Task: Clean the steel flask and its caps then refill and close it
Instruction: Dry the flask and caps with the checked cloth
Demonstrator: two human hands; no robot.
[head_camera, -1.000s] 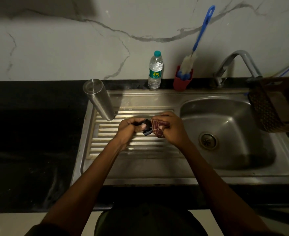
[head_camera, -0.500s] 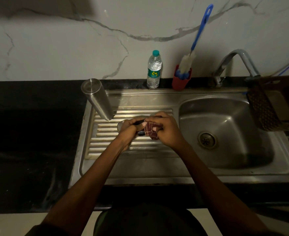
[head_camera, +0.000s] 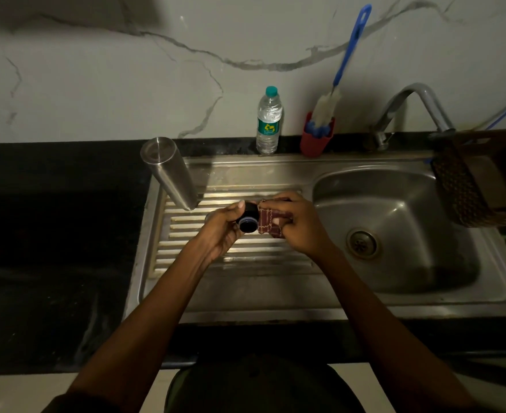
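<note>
Head view gives us the two hands meeting over the ribbed drainboard of the steel sink (head_camera: 275, 174). Half a second ago they were bunched tight, with the cap nearly buried between them; now they have drawn slightly apart and the small dark cap (head_camera: 247, 223) shows plainly, its round open end turned toward us. Our left hand (head_camera: 222, 226) grips it, fingers curled round its far side and the thumb up along its top edge. Our right hand (head_camera: 301, 226) pinches a folded red checked cloth (head_camera: 271, 223), fingers curled over it, and the cloth's edge touches the cap's right side. A second ago the cap and cloth sat a little lower and closer together.

We see the steel flask (head_camera: 170, 174) standing mouth-down at the back left corner of the drainboard, leaning in the wide lens, apart from the hands and unchanged. Just left of our left hand a small rounded steel piece peeks out on the ribs; we cannot tell what it is.

Behind the sink, on the dark tabletop (head_camera: 52, 234), a plastic water bottle (head_camera: 269, 122) with a teal cap stands against the marble wall, and beside it a red cup (head_camera: 316, 141) holds a blue-handled bottle brush (head_camera: 347, 55). The tap (head_camera: 406, 105) arches toward the basin, and a brown woven basket (head_camera: 478, 180) overhangs the basin's right rim. Our forearms cross the sink's front edge and hide part of the drainboard.
</note>
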